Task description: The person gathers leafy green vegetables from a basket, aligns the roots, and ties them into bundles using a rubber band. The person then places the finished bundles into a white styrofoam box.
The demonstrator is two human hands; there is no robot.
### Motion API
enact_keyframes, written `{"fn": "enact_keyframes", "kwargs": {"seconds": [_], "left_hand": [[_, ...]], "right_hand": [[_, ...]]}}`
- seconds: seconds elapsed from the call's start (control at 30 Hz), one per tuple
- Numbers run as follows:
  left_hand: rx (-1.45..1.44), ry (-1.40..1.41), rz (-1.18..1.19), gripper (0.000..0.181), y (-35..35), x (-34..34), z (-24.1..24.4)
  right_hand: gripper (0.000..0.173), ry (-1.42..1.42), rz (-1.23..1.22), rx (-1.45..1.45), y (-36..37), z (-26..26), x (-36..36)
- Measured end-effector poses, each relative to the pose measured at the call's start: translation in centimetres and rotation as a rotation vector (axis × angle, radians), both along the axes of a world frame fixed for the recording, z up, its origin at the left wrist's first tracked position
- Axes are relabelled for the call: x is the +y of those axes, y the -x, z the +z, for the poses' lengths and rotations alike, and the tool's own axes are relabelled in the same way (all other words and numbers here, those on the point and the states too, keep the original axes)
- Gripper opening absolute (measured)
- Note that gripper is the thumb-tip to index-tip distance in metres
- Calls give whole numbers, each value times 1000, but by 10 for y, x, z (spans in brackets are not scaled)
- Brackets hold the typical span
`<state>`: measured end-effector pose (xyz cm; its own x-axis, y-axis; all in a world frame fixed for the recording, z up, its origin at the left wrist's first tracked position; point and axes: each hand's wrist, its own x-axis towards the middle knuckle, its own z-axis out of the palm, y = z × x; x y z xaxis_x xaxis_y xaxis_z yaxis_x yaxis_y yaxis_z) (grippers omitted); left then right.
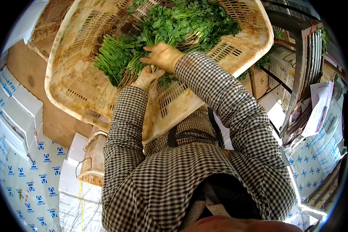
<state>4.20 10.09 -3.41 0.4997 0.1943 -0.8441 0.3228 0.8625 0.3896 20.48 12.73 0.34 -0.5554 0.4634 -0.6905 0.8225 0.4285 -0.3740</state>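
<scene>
A large, stained plastic basket (75, 75) with slotted walls lies before me, holding a heap of leafy green herbs (174, 26) that look like coriander. My left hand (146, 77) grips a few stems near their pale roots, close to the basket's near side. Just above it, my right hand (163, 56) is over the stems and leaves, its fingers spread apart; it looks gloved. Thin roots hang below my left hand. A dense bunch of green stems (111, 55) lies to the left of both hands, its roots towards the left wall.
White boxes (21, 110) stand at the left, near printed sheeting (43, 174). A smaller plastic basket (92, 162) with a wire handle sits by my left sleeve. At the right are a metal rack (301, 69) and papers (317, 107). Another stained basket (50, 26) is at the upper left.
</scene>
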Motion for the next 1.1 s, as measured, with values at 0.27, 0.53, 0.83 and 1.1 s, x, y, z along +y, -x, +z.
{"fn": "enact_keyframes", "kwargs": {"seconds": [0.27,0.53,0.83,1.1], "left_hand": [[4,69,-68,76,33,-68,-59],[381,-49,-425,54,7,-64,-18],[354,-152,-407,41,18,-95,-63],[418,-363,-767,45,6,-85,-44]], "right_hand": [[60,324,-1250,915,-63,-51,23],[28,-199,-1283,950,-115,92,52],[66,21,-370,-160,-45,-3,13],[75,-557,-102,-305,-13,-113,-17]]}}
